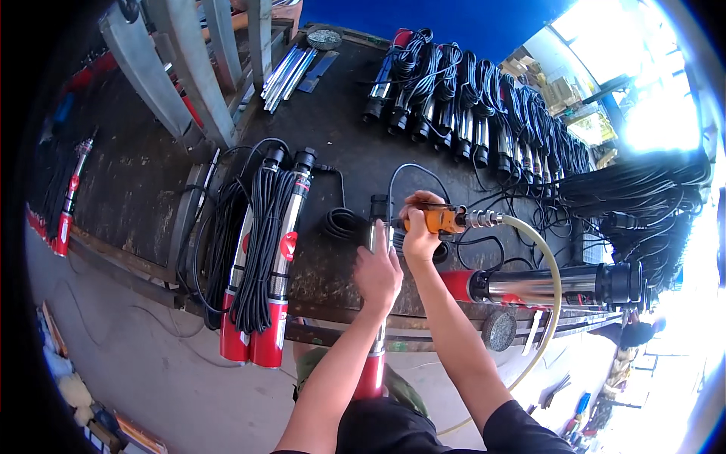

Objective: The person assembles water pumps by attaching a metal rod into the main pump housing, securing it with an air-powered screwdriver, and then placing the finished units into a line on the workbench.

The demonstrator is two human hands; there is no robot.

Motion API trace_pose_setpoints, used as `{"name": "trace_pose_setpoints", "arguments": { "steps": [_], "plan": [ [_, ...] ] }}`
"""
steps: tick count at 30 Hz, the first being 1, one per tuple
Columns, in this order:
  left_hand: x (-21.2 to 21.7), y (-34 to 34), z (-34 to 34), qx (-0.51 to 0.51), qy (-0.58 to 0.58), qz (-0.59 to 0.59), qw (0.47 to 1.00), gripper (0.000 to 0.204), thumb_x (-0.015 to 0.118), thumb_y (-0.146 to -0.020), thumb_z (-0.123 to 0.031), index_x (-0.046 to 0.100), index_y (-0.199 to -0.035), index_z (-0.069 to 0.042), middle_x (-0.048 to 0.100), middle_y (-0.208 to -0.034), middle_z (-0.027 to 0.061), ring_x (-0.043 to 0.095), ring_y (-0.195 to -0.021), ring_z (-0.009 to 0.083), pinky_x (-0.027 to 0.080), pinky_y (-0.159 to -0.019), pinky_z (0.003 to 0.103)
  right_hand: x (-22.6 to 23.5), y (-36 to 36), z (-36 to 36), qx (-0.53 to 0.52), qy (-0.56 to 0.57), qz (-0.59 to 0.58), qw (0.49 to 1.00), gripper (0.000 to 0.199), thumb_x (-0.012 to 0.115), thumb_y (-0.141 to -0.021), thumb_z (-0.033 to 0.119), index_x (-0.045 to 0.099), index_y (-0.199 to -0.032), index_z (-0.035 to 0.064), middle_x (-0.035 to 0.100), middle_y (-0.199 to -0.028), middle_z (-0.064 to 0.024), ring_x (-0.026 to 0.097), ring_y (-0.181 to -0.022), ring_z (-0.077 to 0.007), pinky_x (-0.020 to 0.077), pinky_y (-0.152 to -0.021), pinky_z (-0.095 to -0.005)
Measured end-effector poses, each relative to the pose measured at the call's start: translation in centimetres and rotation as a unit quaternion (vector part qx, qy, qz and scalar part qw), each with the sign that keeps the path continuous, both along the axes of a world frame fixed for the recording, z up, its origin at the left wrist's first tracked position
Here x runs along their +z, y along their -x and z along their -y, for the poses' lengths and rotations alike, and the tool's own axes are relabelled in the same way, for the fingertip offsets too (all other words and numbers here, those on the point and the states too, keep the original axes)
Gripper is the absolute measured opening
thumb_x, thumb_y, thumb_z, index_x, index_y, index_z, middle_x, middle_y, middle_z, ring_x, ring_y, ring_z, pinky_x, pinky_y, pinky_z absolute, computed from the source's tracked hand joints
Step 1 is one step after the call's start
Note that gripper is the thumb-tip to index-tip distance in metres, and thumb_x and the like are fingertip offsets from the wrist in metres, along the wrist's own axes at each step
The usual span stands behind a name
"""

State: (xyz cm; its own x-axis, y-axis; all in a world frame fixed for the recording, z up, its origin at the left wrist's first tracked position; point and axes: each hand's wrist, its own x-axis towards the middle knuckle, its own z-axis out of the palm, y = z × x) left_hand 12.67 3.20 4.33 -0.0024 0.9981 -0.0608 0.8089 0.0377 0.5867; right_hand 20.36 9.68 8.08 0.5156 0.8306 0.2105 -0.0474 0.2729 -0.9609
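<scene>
A steel pump with a red lower end [370, 376] and a black head lies over the bench edge in front of me, pointing away. My left hand [378, 272] grips its steel body, with one finger stretched along it towards the head. In my right hand [420, 234] is an orange air-powered driver [445, 221], held sideways close to the pump's head. A pale hose [556, 280] runs from the driver's metal coupling, curving down to the right. The driver's working tip is hidden by my right hand.
On the left, two red-and-steel pumps [261, 333] lie with coiled black cable [265, 250]. Another pump [544, 286] lies crosswise on the right. Several cable-wrapped pumps [461, 106] line the back. Metal strips [287, 78], a dish of small parts [324, 38] and steel posts [204, 76] stand far left.
</scene>
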Motion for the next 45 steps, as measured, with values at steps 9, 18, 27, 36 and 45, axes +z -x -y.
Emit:
{"name": "trace_pose_setpoints", "arguments": {
  "steps": [9,18,27,36,45],
  "plan": [
    [0.6,0.0,-0.2,0.0,0.019,-0.001,1.0,0.066,0.056,-0.097,-0.029,0.031,-0.157,-0.016,0.056,-0.1,0.024,0.064,-0.086,0.036,0.056,-0.077,0.045,0.3,-0.1,-0.5,0.022,0.022,0.002,1.0,0.024,0.054,-0.083,-0.001,0.055,-0.107,0.0031,0.061,-0.091,-0.0096,0.059,-0.072,-0.0169,0.0497,-0.067,-0.0293],
    [-0.2,-0.8,-0.1,0.04,0.006,-0.027,0.999,0.072,0.064,-0.094,-0.033,0.035,-0.144,0.01,0.058,-0.107,0.0213,0.064,-0.095,0.0333,0.054,-0.084,0.041,-0.2,-0.4,-1.0,0.053,0.031,0.066,0.996,0.016,0.056,-0.083,-0.001,0.055,-0.099,0.0036,0.062,-0.086,-0.0091,0.059,-0.071,-0.0159,0.0492,-0.065,-0.0288],
    [-0.2,-1.2,0.5,0.047,-0.011,-0.033,0.998,0.074,0.064,-0.093,-0.032,0.032,-0.144,0.011,0.058,-0.108,0.0206,0.065,-0.095,0.0335,0.055,-0.082,0.042,0.2,0.3,-1.6,0.03,-0.011,0.076,0.997,0.007,0.057,-0.078,-0.006,0.062,-0.08,-0.0018,0.067,-0.075,-0.0096,0.064,-0.061,-0.0149,0.0525,-0.058,-0.0266],
    [0.0,-2.9,0.8,0.05,-0.018,-0.014,0.998,0.07,0.066,-0.093,-0.034,0.037,-0.141,0.008,0.058,-0.114,0.0226,0.064,-0.1,0.0368,0.054,-0.084,0.045,2.9,-2.2,5.0,-0.059,-0.065,0.109,0.99,0.022,0.059,-0.083,-0.007,0.061,-0.104,0.0005,0.067,-0.089,-0.0085,0.064,-0.069,-0.0134,0.0519,-0.06,-0.0247],
    [1.7,-12.2,15.5,-0.516,-0.186,0.16,0.821,0.026,0.066,-0.084,-0.013,0.062,-0.11,-0.009,0.059,-0.101,0.0132,0.056,-0.098,0.0357,0.044,-0.087,0.049,4.5,-7.1,39.5,-0.214,0.031,0.262,0.941,0.027,0.072,-0.066,-0.003,0.067,-0.091,0.0057,0.067,-0.075,-0.0091,0.069,-0.067,-0.0252,0.055,-0.064,-0.033]
  ]
}}
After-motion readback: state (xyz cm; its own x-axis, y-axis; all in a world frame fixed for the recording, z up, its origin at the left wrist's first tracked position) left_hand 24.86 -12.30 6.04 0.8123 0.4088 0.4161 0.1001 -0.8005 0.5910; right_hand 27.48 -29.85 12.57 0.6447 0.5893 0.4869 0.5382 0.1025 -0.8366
